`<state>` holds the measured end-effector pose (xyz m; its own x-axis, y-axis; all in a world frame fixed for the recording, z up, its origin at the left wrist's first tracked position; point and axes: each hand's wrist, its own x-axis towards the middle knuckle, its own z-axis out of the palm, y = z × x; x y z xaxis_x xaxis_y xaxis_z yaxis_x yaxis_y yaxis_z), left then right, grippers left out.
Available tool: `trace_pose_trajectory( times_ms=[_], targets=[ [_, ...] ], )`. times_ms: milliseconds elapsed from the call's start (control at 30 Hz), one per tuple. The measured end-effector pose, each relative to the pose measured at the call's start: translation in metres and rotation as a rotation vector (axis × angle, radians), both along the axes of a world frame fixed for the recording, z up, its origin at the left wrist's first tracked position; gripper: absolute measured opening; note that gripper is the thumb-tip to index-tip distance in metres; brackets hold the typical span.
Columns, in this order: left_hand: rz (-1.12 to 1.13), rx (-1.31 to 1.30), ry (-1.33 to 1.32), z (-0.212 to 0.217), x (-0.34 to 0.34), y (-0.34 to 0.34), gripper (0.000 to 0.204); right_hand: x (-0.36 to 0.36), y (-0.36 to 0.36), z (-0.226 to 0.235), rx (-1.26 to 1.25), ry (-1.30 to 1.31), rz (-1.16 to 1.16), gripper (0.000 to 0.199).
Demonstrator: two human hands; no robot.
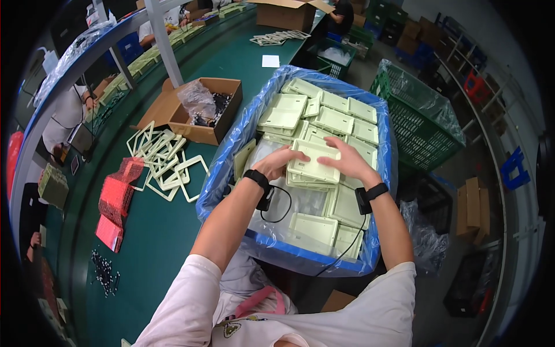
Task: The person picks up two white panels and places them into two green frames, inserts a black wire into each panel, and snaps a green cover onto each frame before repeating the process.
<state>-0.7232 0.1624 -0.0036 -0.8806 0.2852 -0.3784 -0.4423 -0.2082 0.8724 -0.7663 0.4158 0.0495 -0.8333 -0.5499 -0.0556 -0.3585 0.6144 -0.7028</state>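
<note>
Both my hands grip a small stack of pale green, shallow rectangular plastic shells [314, 168] above the middle of a bin. My left hand [278, 162] holds the stack's left side, thumb on the top shell. From the right, my right hand [350, 159] clasps it, with its thumb also over the top. More pale green shells [334, 120] lie in rows and piles around the hands. The blue bin [272, 243] is lined with clear plastic film. Fingers under the stack are hidden. Each wrist wears a black band with a small device, and thin cables run from them.
Left of the bin, a green table [156, 231] bears loose pale frames [167, 159], red bubble-wrap packs [115, 196], small black parts [104, 273] and an open cardboard box [214, 113]. A green crate [416, 115] stands right of the bin. Other people work beyond the table.
</note>
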Motion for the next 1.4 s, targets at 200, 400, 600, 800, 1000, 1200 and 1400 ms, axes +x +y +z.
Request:
trace_pose_trajectory(
  times_ms=[200,400,600,800,1000,1200,1400],
  targets=[
    [-0.003,0.094,0.010,0.012,0.004,-0.035,0.068,-0.012,0.006,-0.019,-0.295,-0.125,-0.053,0.077],
    [0.128,0.384,0.254,0.066,0.060,-0.076,0.054,0.016,0.010,-0.007,-0.614,-0.417,0.048,0.067],
    [0.338,0.545,0.642,0.121,0.173,-0.146,0.057,0.068,0.046,0.032,-0.598,-0.357,-0.082,0.061],
    [1.125,0.347,0.537,0.112,0.457,-0.243,0.065,0.180,-0.029,0.090,-0.368,-0.101,0.518,0.081],
    [1.840,0.119,0.583,0.052,0.722,-0.314,0.066,0.196,-0.092,0.071,-0.291,-0.047,0.648,0.076],
    [2.354,0.151,0.348,0.011,0.823,-0.370,0.062,0.204,-0.134,0.071,-0.260,-0.065,0.670,0.070],
    [2.440,0.172,0.551,-0.050,0.849,-0.412,0.061,0.207,-0.128,0.078,-0.145,-0.142,0.532,0.068]
  ],
)
